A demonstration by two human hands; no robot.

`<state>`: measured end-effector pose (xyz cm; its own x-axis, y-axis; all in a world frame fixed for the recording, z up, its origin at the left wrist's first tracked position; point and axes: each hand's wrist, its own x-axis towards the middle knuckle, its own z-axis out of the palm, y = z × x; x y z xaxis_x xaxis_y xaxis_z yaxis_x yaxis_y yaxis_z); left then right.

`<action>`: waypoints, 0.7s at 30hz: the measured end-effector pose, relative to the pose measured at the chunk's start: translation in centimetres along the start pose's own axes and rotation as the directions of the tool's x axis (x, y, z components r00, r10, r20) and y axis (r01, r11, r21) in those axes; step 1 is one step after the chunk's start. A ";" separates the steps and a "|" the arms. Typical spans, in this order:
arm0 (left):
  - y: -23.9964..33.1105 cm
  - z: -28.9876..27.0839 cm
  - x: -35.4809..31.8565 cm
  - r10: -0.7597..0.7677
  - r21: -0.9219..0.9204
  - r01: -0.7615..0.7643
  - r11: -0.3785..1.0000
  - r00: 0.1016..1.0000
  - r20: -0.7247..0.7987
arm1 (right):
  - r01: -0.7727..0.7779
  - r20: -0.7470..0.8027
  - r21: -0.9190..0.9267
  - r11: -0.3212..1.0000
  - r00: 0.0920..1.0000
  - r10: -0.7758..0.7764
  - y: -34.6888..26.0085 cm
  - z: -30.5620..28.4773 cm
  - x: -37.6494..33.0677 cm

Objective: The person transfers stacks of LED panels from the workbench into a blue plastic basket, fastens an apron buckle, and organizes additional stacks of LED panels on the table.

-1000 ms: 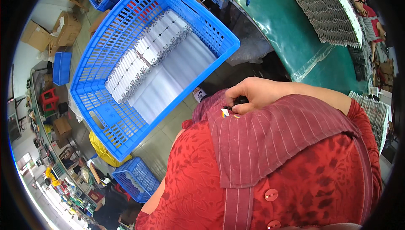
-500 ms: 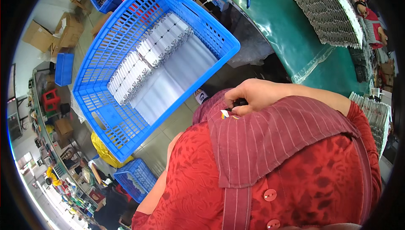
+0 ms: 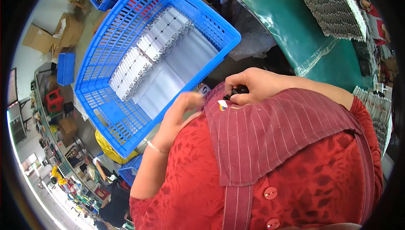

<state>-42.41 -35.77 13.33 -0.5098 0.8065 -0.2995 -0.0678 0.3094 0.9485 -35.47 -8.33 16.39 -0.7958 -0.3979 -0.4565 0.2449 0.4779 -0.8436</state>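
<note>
Head view: the right hand is closed, pinching a small black part at the apron's top edge, while the left hand, blurred, grip indeterminable, hovers near the blue crate holding rows of white parts, beside the green table.

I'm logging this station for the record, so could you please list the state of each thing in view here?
Right hand: closed on a small black part at the apron edge.
Left hand: raised, blurred, nothing seen in it.
Blue crate: open, partly filled with rows of white pieces.
Apron: worn, draped over the lap.
</note>
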 end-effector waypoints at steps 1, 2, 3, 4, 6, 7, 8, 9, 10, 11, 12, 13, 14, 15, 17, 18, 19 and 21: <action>1.2 0.8 1.5 -0.045 -0.083 0.050 0.995 0.998 0.054 | 0.005 -0.007 0.015 1.000 1.000 -0.005 0.3 0.2 0.3; 1.8 1.4 2.8 -0.081 -0.163 0.098 0.982 0.991 0.109 | 0.011 -0.015 0.025 1.000 1.000 -0.010 0.6 0.3 0.3; 0.9 1.8 3.6 -0.082 -0.165 0.097 0.981 0.992 0.097 | 0.017 -0.005 0.019 1.000 1.000 -0.017 0.6 0.4 0.3; -0.8 2.1 4.4 -0.125 -0.119 0.151 0.981 0.972 0.198 | 0.039 -0.024 -0.005 0.999 0.999 -0.039 0.6 0.4 0.4; -1.7 2.4 5.3 -0.167 -0.068 0.196 0.978 0.938 0.304 | 0.053 -0.050 -0.028 0.998 0.997 -0.055 0.7 0.1 0.5; -0.7 2.6 5.3 -0.162 0.008 0.166 0.986 0.949 0.272 | -0.001 -0.057 0.003 1.000 0.998 0.001 0.5 0.1 0.3; -0.1 2.8 5.3 -0.154 0.085 0.138 0.987 0.958 0.240 | -0.055 -0.063 0.035 0.998 0.996 0.057 0.4 0.2 0.2; -0.1 2.9 5.5 -0.105 0.118 0.078 0.990 0.965 0.242 | -0.023 -0.078 -0.003 1.000 0.997 0.023 0.9 0.2 0.2; 0.0 3.1 5.5 -0.102 0.120 0.074 0.990 0.964 0.246 | -0.024 -0.084 -0.003 1.000 0.996 0.024 1.1 0.1 0.1; 0.1 3.4 5.4 -0.055 0.010 0.054 0.999 0.972 0.229 | -0.020 -0.110 0.003 1.000 0.994 0.020 1.1 0.1 0.0; 0.1 3.8 5.2 -0.013 -0.101 0.035 0.994 0.979 0.205 | -0.015 -0.132 0.012 1.000 0.991 0.016 1.1 0.2 -0.1; 0.2 4.1 5.1 -0.015 -0.100 0.037 0.994 0.978 0.207 | -0.015 -0.133 0.014 1.000 0.991 0.016 1.0 0.0 -0.2; 0.2 4.5 5.1 -0.044 -0.219 0.085 0.972 0.981 0.188 | -0.039 -0.142 0.031 0.999 0.989 0.043 0.7 -0.2 -0.3; 0.2 4.6 5.1 -0.074 -0.337 0.128 0.933 0.983 0.168 | -0.060 -0.148 0.046 0.997 0.987 0.066 0.5 -0.4 -0.3; -1.0 4.4 6.4 -0.227 -0.514 0.321 0.795 0.944 0.238 | -0.013 -0.169 0.043 0.999 0.985 0.021 1.2 -0.3 -0.2; -0.8 4.3 7.3 -0.345 -0.644 0.490 0.588 0.872 0.348 | 0.024 -0.199 0.044 0.999 0.980 -0.015 1.8 -0.3 -0.3; -0.4 4.1 6.8 -0.346 -0.640 0.494 0.588 0.869 0.353 | 0.021 -0.204 0.047 0.999 0.979 -0.011 2.1 -0.4 -0.4; 1.0 2.8 4.9 -0.004 -0.752 0.227 0.620 0.958 0.285 | 0.018 -0.213 0.137 0.990 0.977 0.012 2.5 -0.6 -0.5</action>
<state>-42.55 -30.08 12.51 -0.2435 0.9154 -0.3205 -0.8020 -0.0043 0.5973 -34.82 -6.47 14.64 -0.8925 -0.2163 -0.3959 0.3043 0.3592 -0.8822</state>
